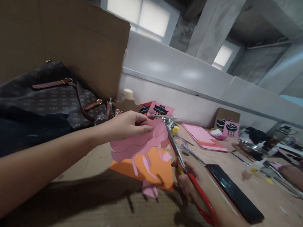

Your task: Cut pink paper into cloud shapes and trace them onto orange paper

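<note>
Between the thumb and fingers of my left hand (132, 124) is a pink paper cut-out (133, 145) with wavy edges and thin strips hanging down. My right hand (188, 181) grips a pair of scissors (202, 196) with red handles. Their blades point up and away, at the right edge of the pink paper; whether they touch it I cannot tell. Below the cut-out, an orange sheet (159, 178) lies on the table, with a small pink scrap (150, 190) at its near edge.
A black phone (234, 192) lies right of my right hand. Farther back are pink sheets (199, 134) and a metal bowl (251, 147). A brown patterned bag (56, 103) stands at left before a cardboard panel (61, 34). Another person's hand (292, 173) is at far right.
</note>
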### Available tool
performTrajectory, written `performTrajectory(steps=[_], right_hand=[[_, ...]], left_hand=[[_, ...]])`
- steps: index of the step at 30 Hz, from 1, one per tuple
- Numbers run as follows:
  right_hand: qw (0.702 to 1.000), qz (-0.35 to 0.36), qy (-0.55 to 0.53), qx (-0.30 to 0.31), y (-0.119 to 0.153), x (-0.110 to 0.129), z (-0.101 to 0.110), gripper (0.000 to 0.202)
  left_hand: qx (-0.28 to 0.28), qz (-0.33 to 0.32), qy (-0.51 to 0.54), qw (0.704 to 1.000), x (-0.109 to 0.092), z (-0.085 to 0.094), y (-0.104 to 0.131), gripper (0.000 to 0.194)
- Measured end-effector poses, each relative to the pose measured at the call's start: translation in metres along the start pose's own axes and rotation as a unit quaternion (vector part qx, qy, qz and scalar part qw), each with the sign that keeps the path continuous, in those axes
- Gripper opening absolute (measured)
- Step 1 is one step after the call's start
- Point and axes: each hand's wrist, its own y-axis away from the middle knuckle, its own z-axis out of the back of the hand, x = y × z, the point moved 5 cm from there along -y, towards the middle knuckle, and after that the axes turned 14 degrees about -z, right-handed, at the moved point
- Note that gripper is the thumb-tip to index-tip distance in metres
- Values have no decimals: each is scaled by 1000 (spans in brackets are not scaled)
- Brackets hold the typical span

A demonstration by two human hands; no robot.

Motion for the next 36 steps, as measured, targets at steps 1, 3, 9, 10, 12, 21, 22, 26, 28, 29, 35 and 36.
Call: performTrajectory(steps=[1,3,9,10,12,21,22,26,28,29,35,36], right_hand=[[1000,7,-2,-5,0,1,0,51],[1000,13,0,-6,0,3,0,53],[998,-35,31,34,-1,-1,3,54],[998,-45,28,34,-1,-1,4,55],[997,-66,22,33,-1,-2,4,57],[997,12,58,39,6,11,1,58],[996,36,73,39,7,13,0,58],[993,74,89,16,8,22,0,52],[993,79,89,18,8,26,-1,53],[992,82,94,23,8,28,-1,54],[990,81,102,51,8,29,-2,53],[991,79,99,50,8,28,-1,53]], left_hand=[[0,1,1,1000,1,1,0,38],[0,4,2,1000,3,2,1,38],[8,5,5,1000,2,3,0,38],[8,7,3,1000,1,3,0,37],[9,11,-3,1000,-1,3,0,37],[1,12,24,1000,3,-3,0,37],[-1,14,31,999,3,-4,0,37],[-13,20,47,999,1,-11,0,39],[-20,23,56,998,0,-14,0,38],[-24,26,60,998,0,-15,1,38],[-35,36,75,996,-2,-20,1,37],[-35,36,77,996,-2,-21,1,37]])
